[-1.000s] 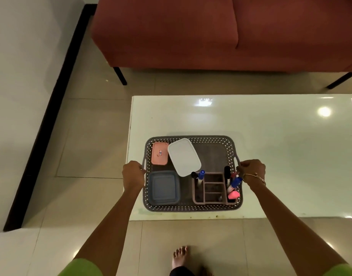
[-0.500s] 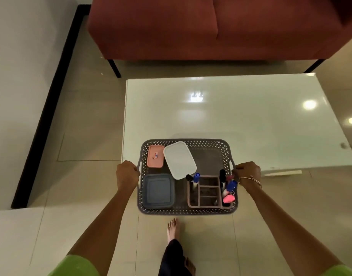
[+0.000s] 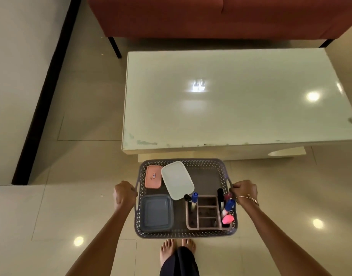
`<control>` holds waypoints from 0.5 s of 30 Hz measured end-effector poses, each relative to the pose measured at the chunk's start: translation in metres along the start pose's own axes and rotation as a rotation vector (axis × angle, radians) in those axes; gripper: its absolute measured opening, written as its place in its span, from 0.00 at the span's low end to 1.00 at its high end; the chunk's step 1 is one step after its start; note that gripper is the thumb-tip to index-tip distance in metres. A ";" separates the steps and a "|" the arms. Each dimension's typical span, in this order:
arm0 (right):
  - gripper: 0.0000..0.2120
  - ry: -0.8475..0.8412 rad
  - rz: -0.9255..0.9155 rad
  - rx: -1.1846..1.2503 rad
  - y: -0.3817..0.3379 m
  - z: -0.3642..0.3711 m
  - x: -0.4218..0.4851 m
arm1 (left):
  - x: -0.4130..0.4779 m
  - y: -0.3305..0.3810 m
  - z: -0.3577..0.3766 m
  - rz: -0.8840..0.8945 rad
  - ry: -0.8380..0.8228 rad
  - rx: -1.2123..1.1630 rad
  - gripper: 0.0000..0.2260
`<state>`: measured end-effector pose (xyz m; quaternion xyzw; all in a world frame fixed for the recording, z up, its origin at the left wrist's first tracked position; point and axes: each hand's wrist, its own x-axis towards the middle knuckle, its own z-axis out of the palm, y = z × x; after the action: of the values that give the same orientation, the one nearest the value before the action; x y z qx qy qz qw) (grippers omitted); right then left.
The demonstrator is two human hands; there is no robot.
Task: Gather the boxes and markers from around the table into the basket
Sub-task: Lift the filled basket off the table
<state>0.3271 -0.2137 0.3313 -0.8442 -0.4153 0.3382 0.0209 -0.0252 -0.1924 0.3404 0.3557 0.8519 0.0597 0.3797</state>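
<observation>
So both hands are carrying the basket (image 3: 186, 234) off the table, out over the floor tiles. The left hand (image 3: 125, 196) is curling its fingers tight around the left handle, and the right hand (image 3: 244, 191) is doing the same on the right handle, so the basket is hanging level between the two fists.

Inside, the pink box (image 3: 153, 176) is sitting in the far left corner, the white box (image 3: 177, 179) is lying tilted just beside it and touching it, and the blue box (image 3: 155, 212) is filling the near left corner. The pink organizer (image 3: 208, 212) is standing at the near right. Two markers (image 3: 191, 198), one black-capped and one blue-capped, are poking up from its left slot; a few more markers (image 3: 226, 208), black, blue and pink caps, are leaning in its right slot, right by the right hand's knuckles.

The table (image 3: 230, 108) is sitting just beyond the basket's far rim, its near edge looking chipped. The sofa (image 3: 211, 16) is behind it. Open floor (image 3: 51, 206) is stretching out left and right, and bare feet (image 3: 177, 249) are showing just below the basket.
</observation>
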 end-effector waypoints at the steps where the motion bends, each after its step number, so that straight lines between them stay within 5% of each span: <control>1: 0.06 -0.006 0.005 -0.002 0.003 0.015 0.009 | 0.010 -0.009 0.011 -0.002 -0.002 0.003 0.04; 15: 0.09 0.193 -0.156 -0.032 -0.016 0.175 0.222 | 0.241 -0.014 0.155 0.203 0.119 0.118 0.04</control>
<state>0.3082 -0.0873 0.0788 -0.8382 -0.4810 0.2462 0.0734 -0.0362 -0.0718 0.0805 0.4575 0.8347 0.0685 0.2988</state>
